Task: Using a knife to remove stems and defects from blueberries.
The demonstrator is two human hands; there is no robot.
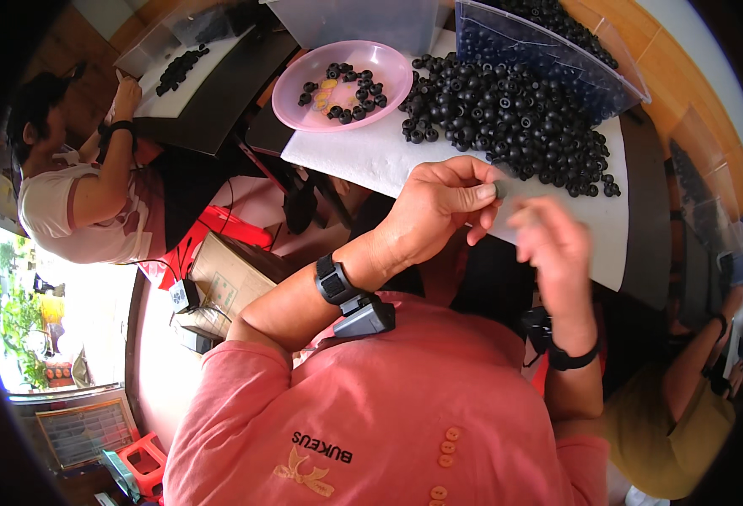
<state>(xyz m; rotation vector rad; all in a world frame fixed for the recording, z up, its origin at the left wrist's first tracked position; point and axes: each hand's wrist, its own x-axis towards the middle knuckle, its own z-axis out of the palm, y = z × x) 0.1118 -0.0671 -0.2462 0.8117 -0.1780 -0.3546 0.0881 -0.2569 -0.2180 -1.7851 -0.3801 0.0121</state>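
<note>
My left hand (447,202) is closed, with thumb and fingertips pinching a small dark round piece (499,191), mostly covered by the fingers. My right hand (557,244) is beside it on the right, apart from it and smeared by motion, so whether its fingers hold anything does not show. Just beyond both hands, a heap of small black round knobs (515,118) is spread over a white sheet (354,156) on the table. A pink oval plate (285,97) at the heap's left carries several of the same knobs in a loose ring.
A clear plastic bin (548,67) full of black knobs stands behind the heap; another translucent bin (346,21) is left of it. One person (93,185) works at a table on the left, another (675,405) sits at right. A cardboard box (228,278) stands on the floor.
</note>
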